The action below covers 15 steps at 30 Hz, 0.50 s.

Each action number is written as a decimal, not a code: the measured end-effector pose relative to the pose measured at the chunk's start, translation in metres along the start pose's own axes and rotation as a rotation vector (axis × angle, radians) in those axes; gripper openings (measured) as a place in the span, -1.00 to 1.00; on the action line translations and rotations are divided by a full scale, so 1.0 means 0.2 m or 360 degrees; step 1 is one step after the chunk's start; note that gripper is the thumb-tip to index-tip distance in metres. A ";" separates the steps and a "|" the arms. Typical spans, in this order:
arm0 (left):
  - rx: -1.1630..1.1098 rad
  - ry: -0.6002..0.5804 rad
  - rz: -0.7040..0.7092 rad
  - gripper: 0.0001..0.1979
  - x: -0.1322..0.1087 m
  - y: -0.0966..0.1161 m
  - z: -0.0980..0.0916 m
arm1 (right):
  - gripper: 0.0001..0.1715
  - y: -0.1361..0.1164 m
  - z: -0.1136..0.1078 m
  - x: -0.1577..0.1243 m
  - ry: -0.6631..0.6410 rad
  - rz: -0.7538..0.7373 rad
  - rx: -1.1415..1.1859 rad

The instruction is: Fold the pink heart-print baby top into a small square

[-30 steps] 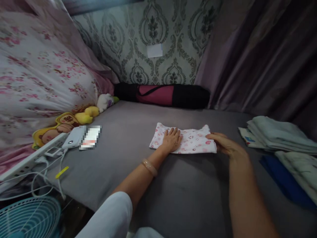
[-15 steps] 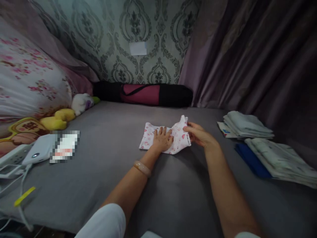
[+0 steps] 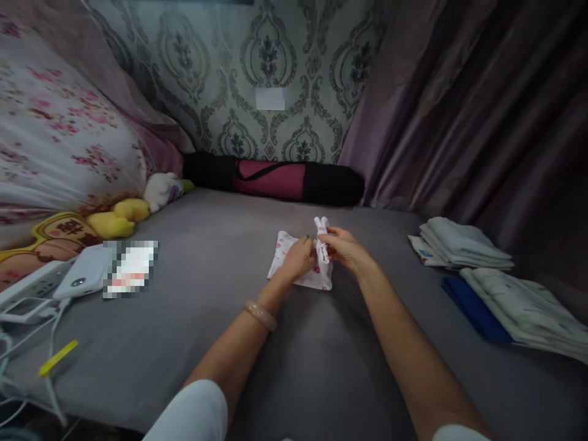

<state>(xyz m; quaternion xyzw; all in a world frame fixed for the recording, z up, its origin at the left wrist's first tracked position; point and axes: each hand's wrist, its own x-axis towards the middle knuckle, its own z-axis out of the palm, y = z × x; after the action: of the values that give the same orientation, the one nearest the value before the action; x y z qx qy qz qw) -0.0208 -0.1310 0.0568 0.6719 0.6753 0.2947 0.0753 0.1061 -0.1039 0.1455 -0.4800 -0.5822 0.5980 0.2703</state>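
A white cloth (image 3: 315, 280) with a pink and red print lies on the grey sheet, its right part folded up and standing on edge. My right hand (image 3: 348, 250) pinches that raised fold from the right, thumb on the near side. On the left, my left hand (image 3: 299, 258) rests on the flat part with its fingers bent in against the base of the fold. Its fingertips are partly hidden by the cloth. A pale bangle (image 3: 260, 315) circles the left wrist.
Folded light cloths (image 3: 463, 239) are stacked on the right, with more folded cloths (image 3: 523, 300) and a dark blue piece (image 3: 478, 309) nearer. A black and maroon roll bag (image 3: 271, 177) lies along the wall. Plush toys (image 3: 110, 223), a power strip (image 3: 34, 285) and cables are left.
The right part of the cloth has been lifted and brought leftward into an upright fold by my right hand. My left hand has gone from lying flat to bent fingers. The view has shifted slightly.
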 end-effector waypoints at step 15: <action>-0.1452 0.0172 -0.0856 -0.86 -0.13 -0.34 -0.23 | -0.50 0.19 0.44 0.20 0.0101 -0.0168 -0.0765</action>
<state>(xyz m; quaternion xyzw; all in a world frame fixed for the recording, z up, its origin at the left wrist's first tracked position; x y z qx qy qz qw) -0.0990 -0.1649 0.0520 0.3578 0.6298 0.5630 0.3979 0.0216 -0.1131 0.0856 -0.5180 -0.7232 0.4119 0.1975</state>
